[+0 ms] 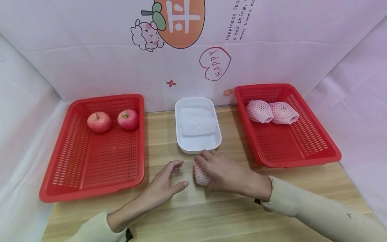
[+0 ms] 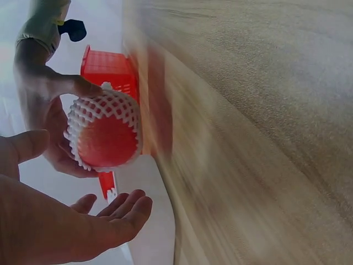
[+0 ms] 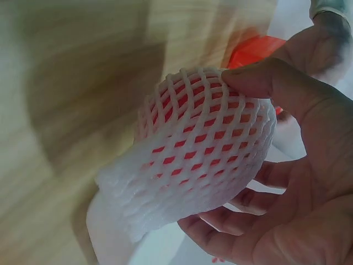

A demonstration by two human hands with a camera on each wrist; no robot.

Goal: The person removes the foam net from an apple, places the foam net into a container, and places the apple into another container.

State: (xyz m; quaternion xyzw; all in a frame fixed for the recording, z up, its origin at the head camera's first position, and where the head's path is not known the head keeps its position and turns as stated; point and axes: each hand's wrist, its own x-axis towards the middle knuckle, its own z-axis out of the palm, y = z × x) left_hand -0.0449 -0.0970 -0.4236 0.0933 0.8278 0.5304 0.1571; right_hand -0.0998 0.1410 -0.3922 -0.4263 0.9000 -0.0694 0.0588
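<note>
An apple [image 3: 204, 138] in a white foam net sleeve is held in my right hand [image 1: 225, 173], thumb on one side and fingers on the other. In the left wrist view its bare red end [image 2: 107, 142] shows through the mouth of the net. My left hand [image 1: 161, 186] is to the left of the apple, apart from it, fingers spread and holding nothing. Just beyond the hands, a white tray [image 1: 198, 145] contains white foam nets [image 1: 198, 124].
On the left, a red basket [image 1: 113, 161] contains two bare apples [image 1: 99, 122]. Another red basket [image 1: 278, 143] stands on the right with two net-covered apples [image 1: 260, 111] inside. A printed white cloth [image 1: 105, 70] hangs behind the wooden table [image 1: 193, 218].
</note>
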